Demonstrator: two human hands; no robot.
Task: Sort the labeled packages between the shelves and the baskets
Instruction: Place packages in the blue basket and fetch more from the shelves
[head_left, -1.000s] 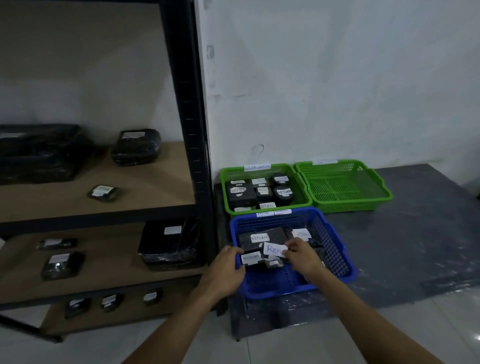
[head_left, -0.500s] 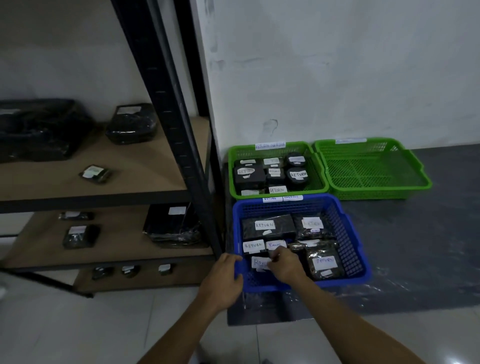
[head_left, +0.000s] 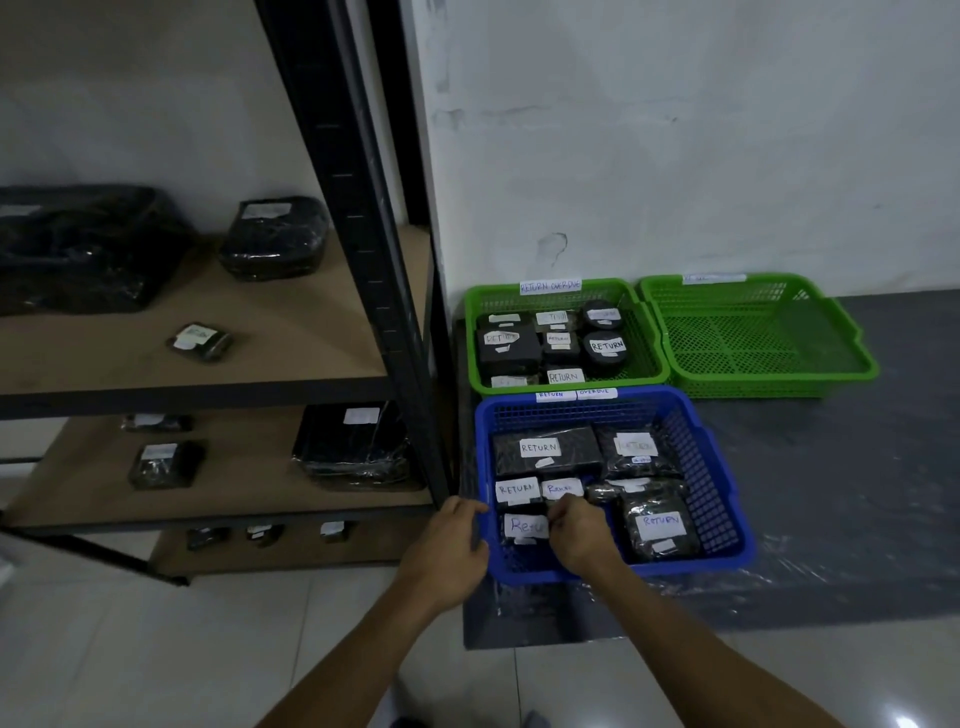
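- While the right hand (head_left: 576, 535) reached into the blue basket (head_left: 714, 493), its grip was curled down on the blue-ink package (head_left: 522, 527), pinching that package's right edge at the basket's near left.
- Left hand (head_left: 449, 545) sat outside the basket's near-left corner, grip curled round the rim there, thumb on top.
- Other black-wrapped packages lay in the same basket, all with white labels:
  - a flat box (head_left: 545, 452) marked "RETURN" at back left
  - a shiny bag (head_left: 636, 452) at back right, label writing too faint to read
  - two small packs (head_left: 517, 491) side by side just behind the blue-ink package
  - a larger bag (head_left: 660, 527) marked "RETURN" at near right
- Paper tags (head_left: 576, 394) on the back rim read "RETURN" and "OVERDUE".
- Left green basket (head_left: 493, 299) stood directly behind, up against the blue one, holding round and square black packages. Its tag (head_left: 550, 286) read "RETURN OVERDUE".
- Right green basket (head_left: 753, 338) stood rim to rim with it. Its label was unreadable.
- All three baskets sat on a grey mat (head_left: 831, 467) under clear film, against a white wall (head_left: 675, 156).
- Black metal rack (head_left: 353, 208) stood to the left on a tiled floor (head_left: 130, 649).
  - Top shelf (head_left: 311, 322) carried two bulky packages and one small one.
  - Middle shelf (head_left: 249, 483) carried one large and two small.
  - Bottom shelf (head_left: 291, 553) carried three small ones in a row.
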